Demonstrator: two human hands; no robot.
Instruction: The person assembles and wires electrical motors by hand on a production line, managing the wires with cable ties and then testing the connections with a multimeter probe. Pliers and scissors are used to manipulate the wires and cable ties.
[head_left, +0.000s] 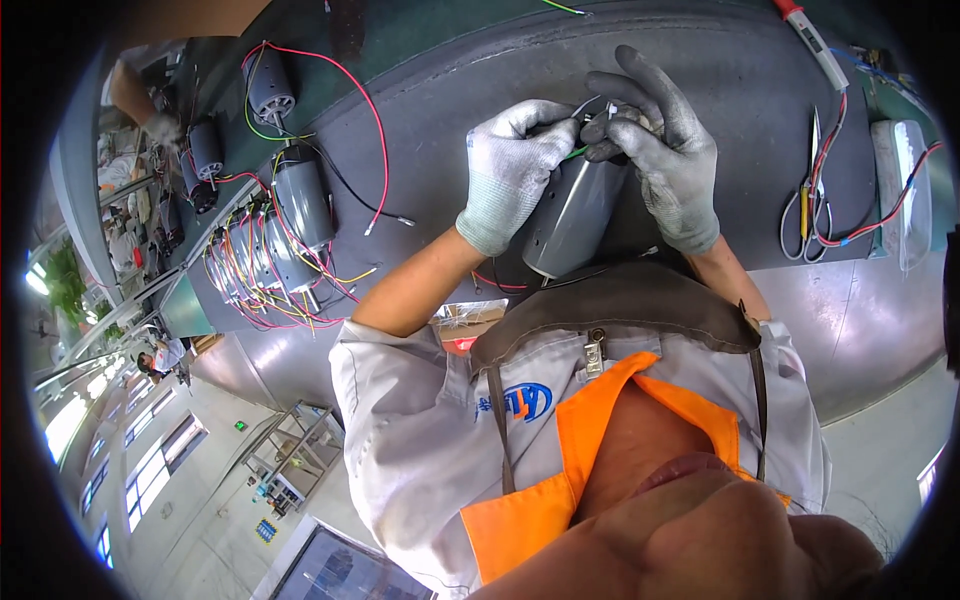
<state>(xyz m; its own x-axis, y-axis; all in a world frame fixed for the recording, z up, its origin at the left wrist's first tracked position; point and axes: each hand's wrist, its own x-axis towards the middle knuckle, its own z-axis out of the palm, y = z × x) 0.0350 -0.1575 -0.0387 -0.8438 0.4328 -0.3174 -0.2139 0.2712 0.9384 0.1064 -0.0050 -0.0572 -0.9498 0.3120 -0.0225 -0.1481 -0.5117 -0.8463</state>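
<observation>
A grey cylindrical electric motor (580, 220) lies on the dark work surface in front of me, its far end partly hidden by my fingers. White-grey gloves cover both hands. With thumb and fingers pressed together, my left hand (515, 165) pinches a thin wire at that far end. My right hand (672, 160) meets it there, thumb and forefinger closed around something small, the other fingers raised. A small pale piece (612, 108) shows between the hands; its kind is unclear. Beneath the fingers a short green wire (577, 153) sticks out.
More grey motors (303, 195) with red, yellow and black leads stand at the left. Scissors (806, 215) lie on the right beside a red-and-white pen-like tool (815, 50) with a cable and a clear plastic case (902, 190). Another person's arm (135, 95) shows at far left.
</observation>
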